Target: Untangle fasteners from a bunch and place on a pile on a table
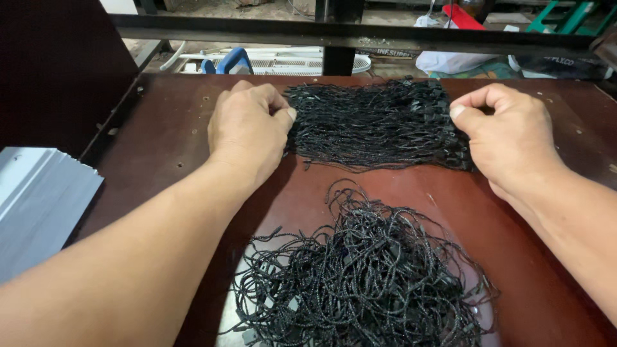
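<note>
A flat bundle of straightened black cords [376, 125] lies across the far part of a dark red-brown table [167, 138]. My left hand [247, 128] pinches the bundle's left end, fingers curled. At the bundle's right end, my right hand [508, 138] grips in the same way, thumb and fingers closed on the cords. The cords stretch between the two hands. Nearer to me sits a loose tangled heap of the same black cords [366, 276], touched by neither hand.
A stack of grey metal sheets [38, 205] lies at the left below the table edge. A dark metal bar [347, 33] crosses behind the table. Beyond it are a white fan grille [289, 63], a white bag [450, 61] and green frames [565, 16].
</note>
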